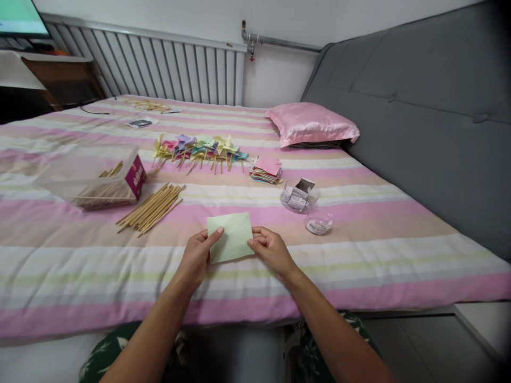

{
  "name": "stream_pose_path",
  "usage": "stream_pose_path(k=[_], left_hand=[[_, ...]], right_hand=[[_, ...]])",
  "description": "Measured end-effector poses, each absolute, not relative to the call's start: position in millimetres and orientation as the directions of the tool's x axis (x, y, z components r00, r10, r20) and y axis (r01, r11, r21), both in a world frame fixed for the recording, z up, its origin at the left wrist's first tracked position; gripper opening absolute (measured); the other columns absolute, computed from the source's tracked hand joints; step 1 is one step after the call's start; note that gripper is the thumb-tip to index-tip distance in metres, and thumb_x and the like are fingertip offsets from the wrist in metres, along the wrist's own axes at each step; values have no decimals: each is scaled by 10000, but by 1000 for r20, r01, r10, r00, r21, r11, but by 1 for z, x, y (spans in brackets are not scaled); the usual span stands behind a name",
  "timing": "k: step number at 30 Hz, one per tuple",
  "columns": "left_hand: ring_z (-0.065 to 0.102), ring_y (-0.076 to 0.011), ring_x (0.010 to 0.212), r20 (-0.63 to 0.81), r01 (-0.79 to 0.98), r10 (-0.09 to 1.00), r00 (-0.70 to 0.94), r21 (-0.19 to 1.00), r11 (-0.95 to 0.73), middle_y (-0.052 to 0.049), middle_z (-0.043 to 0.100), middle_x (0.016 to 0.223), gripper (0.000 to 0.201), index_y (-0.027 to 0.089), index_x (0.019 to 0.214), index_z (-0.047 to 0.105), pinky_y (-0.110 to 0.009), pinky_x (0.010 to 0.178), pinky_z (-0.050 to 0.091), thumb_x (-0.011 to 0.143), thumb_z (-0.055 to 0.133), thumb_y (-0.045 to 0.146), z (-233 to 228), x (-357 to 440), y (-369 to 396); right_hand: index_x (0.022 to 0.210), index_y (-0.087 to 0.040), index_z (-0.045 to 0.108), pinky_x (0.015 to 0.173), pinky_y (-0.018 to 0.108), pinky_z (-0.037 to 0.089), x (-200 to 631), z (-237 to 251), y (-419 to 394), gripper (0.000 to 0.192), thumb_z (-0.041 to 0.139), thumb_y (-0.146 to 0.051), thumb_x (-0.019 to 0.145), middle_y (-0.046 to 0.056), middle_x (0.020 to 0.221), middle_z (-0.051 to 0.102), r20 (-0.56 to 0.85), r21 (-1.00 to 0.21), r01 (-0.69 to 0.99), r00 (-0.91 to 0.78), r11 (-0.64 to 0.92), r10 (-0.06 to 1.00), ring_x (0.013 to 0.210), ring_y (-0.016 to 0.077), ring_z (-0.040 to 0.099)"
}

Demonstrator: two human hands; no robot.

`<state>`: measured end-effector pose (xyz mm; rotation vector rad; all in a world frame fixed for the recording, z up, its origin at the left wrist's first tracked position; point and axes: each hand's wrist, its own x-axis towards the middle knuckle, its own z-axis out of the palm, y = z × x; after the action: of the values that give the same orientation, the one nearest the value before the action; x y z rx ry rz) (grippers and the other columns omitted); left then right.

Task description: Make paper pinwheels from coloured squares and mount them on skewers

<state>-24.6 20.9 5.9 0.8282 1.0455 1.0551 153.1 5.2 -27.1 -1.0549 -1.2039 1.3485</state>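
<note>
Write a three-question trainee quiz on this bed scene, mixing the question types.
1. True or false: both hands hold the pale green paper square.
2. What lies nearest the clear plastic box? A) pink pillow B) loose wooden sticks C) small clear jar
3. Fill in: the row of finished paper pinwheels lies ___ the stack of coloured paper, as the camera sees it.

Key
1. True: left hand and right hand grip opposite edges.
2. B, the loose wooden sticks.
3. Left of.

No lettering is legible: the magenta label (134, 175) on the clear box (91, 178) (near the bed's left edge) carries blurred print.
</note>
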Motion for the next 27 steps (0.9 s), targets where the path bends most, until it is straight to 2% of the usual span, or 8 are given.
stream_pose_path(k=[4,8,13,16,22,27], left_hand=[[624,-169,622,-305,-275,946,108,906,323,-64,701,683,368,106,822,677,-248,592,470,571,788,351,5,-23,21],[632,-180,637,-313,-276,945,96,904,327,-73,708,698,386,101,833,681,-260,605,476,556,794,346,3,-23,21],[633,-177,617,-312,-280,945,101,902,327,-74,711,691,365,103,821,688,-262,604,477,566,786,345,3,-25,21],[636,-182,613,-309,-275,945,104,905,326,-83,713,697,385,100,839,694,-264,598,478,563,786,350,4,-25,21],[647,-198,630,-300,-273,948,105,908,318,-99,718,723,416,91,871,691,-278,613,486,566,783,359,5,-24,21],[646,-192,625,-306,-267,945,113,907,325,-88,717,708,378,96,855,689,-273,608,484,589,771,351,4,-25,20]], right_hand=[[1058,-175,570,606,264,467,152,-26,5,354,626,-365,765,36,732,677,-12,-991,-130,-111,-27,994,656,158,625],[1122,-196,527,641,283,480,152,-28,6,381,594,-384,796,40,772,677,10,-985,-170,-136,-13,991,676,160,629],[1222,-221,440,674,279,470,154,-22,4,427,541,-378,838,18,762,659,104,-983,-162,-107,86,989,686,146,607],[1232,-221,437,685,275,464,156,-15,3,414,531,-321,841,16,781,654,173,-978,-135,-96,159,980,687,136,595],[1079,-217,582,697,269,467,157,-15,4,292,480,-191,807,21,848,664,225,-971,-103,-110,214,968,718,125,594],[920,-208,676,731,270,456,156,-19,4,258,477,-135,773,29,921,680,239,-966,78,-107,248,965,820,141,607]])
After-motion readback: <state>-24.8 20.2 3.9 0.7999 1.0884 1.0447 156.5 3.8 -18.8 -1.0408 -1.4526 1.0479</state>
